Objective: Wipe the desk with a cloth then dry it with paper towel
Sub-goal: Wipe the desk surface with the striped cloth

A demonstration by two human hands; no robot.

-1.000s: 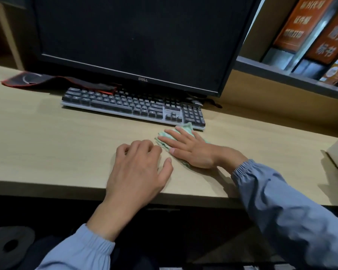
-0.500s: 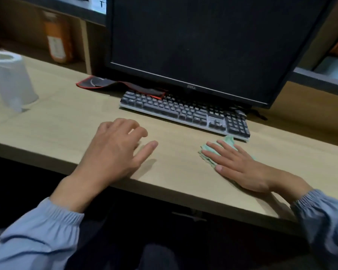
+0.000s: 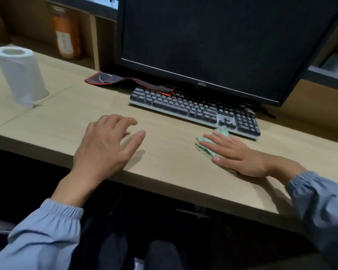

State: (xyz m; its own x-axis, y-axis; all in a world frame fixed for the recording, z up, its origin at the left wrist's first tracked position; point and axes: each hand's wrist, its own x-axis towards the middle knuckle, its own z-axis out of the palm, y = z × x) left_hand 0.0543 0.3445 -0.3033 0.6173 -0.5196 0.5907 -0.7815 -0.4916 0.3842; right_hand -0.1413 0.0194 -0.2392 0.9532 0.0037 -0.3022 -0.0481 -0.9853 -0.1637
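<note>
Right hand (image 3: pixel 240 154) presses cloth (image 3: pixel 207 146) flat on desk (image 3: pixel 66 123) — left hand (image 3: pixel 105 145) idle.

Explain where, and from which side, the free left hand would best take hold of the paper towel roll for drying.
Probably the curved side wall of the paper towel roll, mid-height, approached from its right, the side facing the left hand. It stands on end on the desk, hollow core up, so the hand can wrap the cylinder; avoid the loose sheet hanging low in front.
</note>
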